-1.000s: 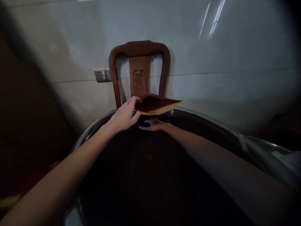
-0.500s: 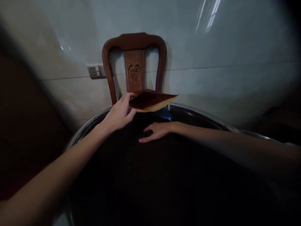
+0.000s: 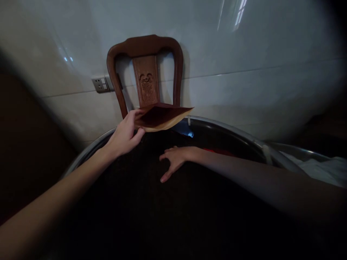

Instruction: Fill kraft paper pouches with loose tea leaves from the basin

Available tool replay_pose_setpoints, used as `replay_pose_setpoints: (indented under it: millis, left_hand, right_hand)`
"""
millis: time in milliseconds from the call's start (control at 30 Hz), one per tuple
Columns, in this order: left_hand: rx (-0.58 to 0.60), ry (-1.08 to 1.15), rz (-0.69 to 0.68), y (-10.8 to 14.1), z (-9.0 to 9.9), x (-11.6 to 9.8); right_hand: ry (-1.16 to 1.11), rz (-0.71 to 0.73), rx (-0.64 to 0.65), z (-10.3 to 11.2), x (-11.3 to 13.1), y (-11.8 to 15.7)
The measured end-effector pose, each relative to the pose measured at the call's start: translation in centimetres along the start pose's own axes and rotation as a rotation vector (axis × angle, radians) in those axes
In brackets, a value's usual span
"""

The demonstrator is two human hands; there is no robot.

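My left hand [image 3: 126,133] grips the left end of a paper envelope [image 3: 168,122], tan outside and dark reddish inside, with its mouth gaping toward me. The envelope is held above the far part of a dark round table [image 3: 214,130]. Below and a little right of it, my right hand [image 3: 175,160] is spread, thumb and fingers apart, with nothing in it. Whether that hand touches the dark surface I cannot tell. Behind the envelope, a blue plastic-looking thing [image 3: 184,129] lies by the far rim, partly hidden.
A carved wooden chair [image 3: 148,83] stands past the table against a tiled wall [image 3: 230,90]. A wall socket [image 3: 100,85] is left of it. Something red [image 3: 214,150] shows behind my right forearm, and pale cloth or plastic [image 3: 322,169] lies at the right.
The view has shifted a little to the right. My right hand has opened wider and dropped slightly, farther from the envelope. My left hand keeps its hold on the envelope.
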State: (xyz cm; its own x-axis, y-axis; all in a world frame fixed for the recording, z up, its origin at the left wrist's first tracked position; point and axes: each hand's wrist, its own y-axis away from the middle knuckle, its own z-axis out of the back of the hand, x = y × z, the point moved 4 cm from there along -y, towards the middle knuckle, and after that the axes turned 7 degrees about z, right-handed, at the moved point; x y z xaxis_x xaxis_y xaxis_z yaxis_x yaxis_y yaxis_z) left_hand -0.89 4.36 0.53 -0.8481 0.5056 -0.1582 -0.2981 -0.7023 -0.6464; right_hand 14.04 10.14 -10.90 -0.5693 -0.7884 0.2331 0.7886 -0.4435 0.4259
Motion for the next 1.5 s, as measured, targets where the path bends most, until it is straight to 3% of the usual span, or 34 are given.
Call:
replay_pose_setpoints:
  millis: [267, 500, 700, 867, 1133, 1300, 1500]
  left_hand:
    - [0.021, -0.030, -0.005, 0.2, -0.4, -0.1]
    - [0.001, -0.015, -0.017, 0.1, -0.3, 0.2]
    - [-0.002, -0.013, -0.035, 0.1, -0.2, 0.4]
    - [-0.010, 0.005, -0.044, 0.0, 0.1, 0.1]
    - [-0.023, 0.033, -0.066, -0.3, 0.0, 0.1]
    - [-0.044, 0.037, -0.088, -0.2, 0.2, 0.0]
    - [0.019, 0.077, -0.034, -0.2, 0.3, -0.4]
  right_hand:
    - [-0.088, 0.038, 0.247, 1.6, 1.5, 1.6]
    - [-0.187, 0.030, 0.182, 1.1, 1.0, 1.7]
    - [-0.135, 0.048, 0.288, 1.4, 1.6, 1.7]
    - [-0.223, 0.091, 0.405, 0.8, 2.1, 2.2]
    - [-0.289, 0.137, 0.443, 0.6, 2.4, 2.9]
    - [-0.349, 0.171, 0.402, 0.7, 2.0, 3.1]
    - [-0.463, 0.246, 0.300, 1.7, 2.1, 3.9]
